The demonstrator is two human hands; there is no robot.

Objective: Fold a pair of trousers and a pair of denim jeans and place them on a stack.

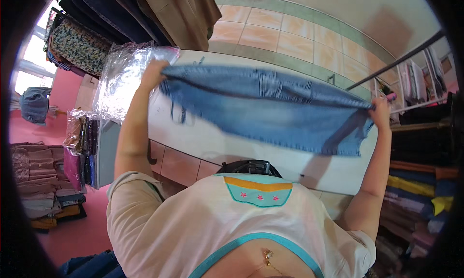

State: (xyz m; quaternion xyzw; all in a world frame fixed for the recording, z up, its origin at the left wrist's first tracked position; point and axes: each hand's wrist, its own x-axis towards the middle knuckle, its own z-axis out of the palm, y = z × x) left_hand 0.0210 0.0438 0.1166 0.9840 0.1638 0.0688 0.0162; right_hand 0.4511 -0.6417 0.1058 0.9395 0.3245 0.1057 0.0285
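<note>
A blue denim garment (261, 111) is stretched out sideways between my two hands, above a white table (203, 144). My left hand (156, 73) grips its upper left corner, beside a pile of clear plastic bags. At the far right my right hand (380, 111) grips the opposite corner. Thick seams and a stitched patch run along the upper part of the denim, and its lower edge hangs loose and slightly blurred. Whether it is folded cannot be told.
Shiny clear plastic packaging (119, 82) lies on the table's left end. Hanging trousers (177, 13) stand beyond it. Plastic-wrapped folded clothes (85, 147) are at the left. A metal rail (395, 60) and stacked clothes (417, 187) are at the right.
</note>
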